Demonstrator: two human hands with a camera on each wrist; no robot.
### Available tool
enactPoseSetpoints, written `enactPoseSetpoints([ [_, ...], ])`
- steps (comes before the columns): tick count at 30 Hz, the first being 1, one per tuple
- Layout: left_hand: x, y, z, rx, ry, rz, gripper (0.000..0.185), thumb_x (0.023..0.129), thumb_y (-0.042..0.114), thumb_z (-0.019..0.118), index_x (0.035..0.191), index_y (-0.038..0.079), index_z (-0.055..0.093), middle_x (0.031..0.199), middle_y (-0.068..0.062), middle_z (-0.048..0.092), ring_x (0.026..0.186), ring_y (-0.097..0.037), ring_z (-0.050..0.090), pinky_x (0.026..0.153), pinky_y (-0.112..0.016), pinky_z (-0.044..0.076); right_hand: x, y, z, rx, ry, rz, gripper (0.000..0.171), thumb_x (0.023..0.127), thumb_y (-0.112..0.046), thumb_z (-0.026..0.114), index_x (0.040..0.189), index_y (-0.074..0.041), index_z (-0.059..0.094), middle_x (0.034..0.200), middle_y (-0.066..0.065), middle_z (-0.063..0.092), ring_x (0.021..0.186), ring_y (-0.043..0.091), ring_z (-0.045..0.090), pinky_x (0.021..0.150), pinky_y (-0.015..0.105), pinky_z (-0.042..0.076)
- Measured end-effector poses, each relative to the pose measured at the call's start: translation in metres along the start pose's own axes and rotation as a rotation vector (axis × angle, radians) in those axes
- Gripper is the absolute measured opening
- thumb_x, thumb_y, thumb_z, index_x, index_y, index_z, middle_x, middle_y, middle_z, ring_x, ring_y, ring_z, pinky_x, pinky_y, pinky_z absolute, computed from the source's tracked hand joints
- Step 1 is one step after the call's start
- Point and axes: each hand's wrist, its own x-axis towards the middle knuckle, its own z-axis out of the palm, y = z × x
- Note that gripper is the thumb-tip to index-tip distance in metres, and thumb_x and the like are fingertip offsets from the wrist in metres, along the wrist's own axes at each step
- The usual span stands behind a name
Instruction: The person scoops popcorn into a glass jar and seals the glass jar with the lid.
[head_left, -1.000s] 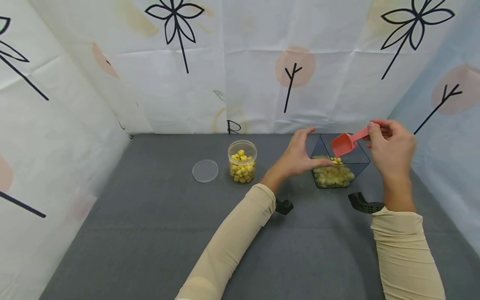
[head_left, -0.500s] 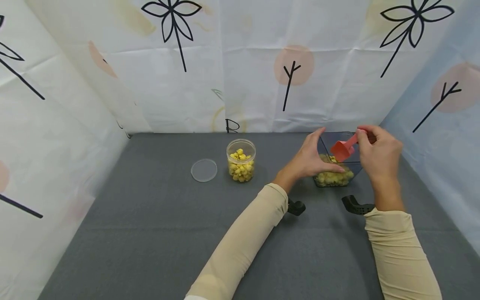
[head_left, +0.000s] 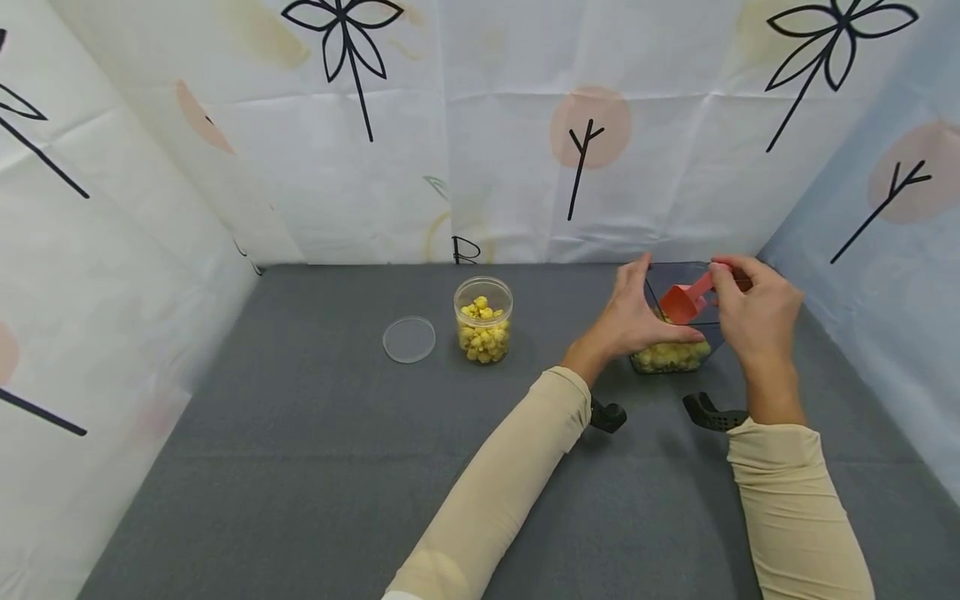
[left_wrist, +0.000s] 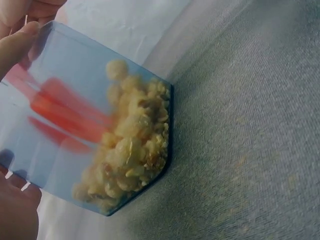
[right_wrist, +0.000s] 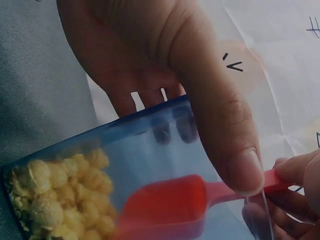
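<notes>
From the head camera, the left hand point(head_left: 633, 321) has slid further onto the clear tub point(head_left: 678, 321) than it was a second ago, when it only reached toward the near wall; now its thumb lies over the near edge and the fingers wrap the left side, gripping it. The right hand point(head_left: 753, 312) has come down and inward too, so the red scoop point(head_left: 684, 302) it pinches by the handle has dropped from above the rim to inside the tub, its bowl just over the yellow puffs point(head_left: 671, 356). My reading is that the tub is now steadied and the scoop is about to dig into the pile. Both forearms in beige sleeves stretch forward over the grey surface point(head_left: 337, 467), the right wrist bent downward. Well apart to the left stand a small jar point(head_left: 483, 321) partly filled with the same puffs and, beside it, its lid point(head_left: 408, 339) lying flat. From the left wrist camera, the tub point(left_wrist: 100, 135) appears tilted, the puffs point(left_wrist: 132, 155) heaped against its lower corner and the scoop point(left_wrist: 65, 112) a red blur behind the wall. From the right wrist camera, the left hand point(right_wrist: 165, 75) clamps the tub's wall, thumb inside, fingers outside, with the scoop point(right_wrist: 170, 207) empty beside the puffs point(right_wrist: 60, 200).
</notes>
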Motion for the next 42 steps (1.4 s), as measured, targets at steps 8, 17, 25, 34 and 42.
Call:
enactPoseSetpoints([
  [8, 0.005, -0.002, -0.003, 0.045, 0.001, 0.024, 0.124, 0.069, 0.052, 0.091, 0.164, 0.029, 0.014, 0.163, 0.009, 0.028, 0.146, -0.01, 0.038, 0.113, -0.031, 0.046, -0.001, 0.005, 0.002, -0.018, 0.004, -0.01, 0.035, 0.103, -0.031, 0.061, 0.123, -0.006, 0.075, 0.109, 0.026, 0.073, 0.067, -0.028, 0.042, 0.065, 0.001, 0.035],
  [17, 0.005, -0.008, 0.002, 0.021, -0.001, 0.065, 0.12, 0.071, 0.05, 0.09, 0.163, 0.029, 0.016, 0.159, 0.012, 0.032, 0.143, -0.007, 0.038, 0.113, -0.028, 0.044, -0.005, 0.008, 0.003, -0.002, 0.022, 0.0, 0.032, 0.102, -0.029, 0.063, 0.121, -0.007, 0.076, 0.106, 0.021, 0.073, 0.068, -0.027, 0.045, 0.065, 0.002, 0.037],
  [25, 0.006, -0.011, 0.002, -0.026, -0.002, 0.072, 0.119, 0.071, 0.047, 0.091, 0.162, 0.032, 0.016, 0.16, 0.013, 0.032, 0.14, -0.005, 0.038, 0.111, -0.025, 0.044, -0.007, 0.01, 0.003, -0.124, -0.088, -0.029, 0.036, 0.105, -0.032, 0.058, 0.125, -0.006, 0.073, 0.111, 0.025, 0.074, 0.07, -0.023, 0.034, 0.063, 0.008, 0.03],
  [34, 0.006, -0.012, 0.004, -0.043, -0.003, 0.077, 0.12, 0.072, 0.046, 0.091, 0.163, 0.035, 0.013, 0.16, 0.013, 0.031, 0.14, -0.006, 0.038, 0.112, -0.025, 0.044, -0.008, 0.011, 0.0, -0.188, -0.17, -0.046, 0.04, 0.108, -0.032, 0.05, 0.128, -0.003, 0.069, 0.112, 0.025, 0.073, 0.079, 0.015, 0.055, 0.063, 0.022, 0.034],
  [42, 0.007, -0.012, 0.004, -0.037, -0.005, 0.085, 0.118, 0.074, 0.046, 0.089, 0.163, 0.032, 0.012, 0.16, 0.011, 0.03, 0.144, -0.008, 0.036, 0.115, -0.029, 0.042, -0.004, 0.009, -0.006, -0.218, -0.251, -0.082, 0.042, 0.11, -0.03, 0.045, 0.127, 0.001, 0.068, 0.108, 0.027, 0.072, 0.079, 0.027, 0.06, 0.063, 0.032, 0.037],
])
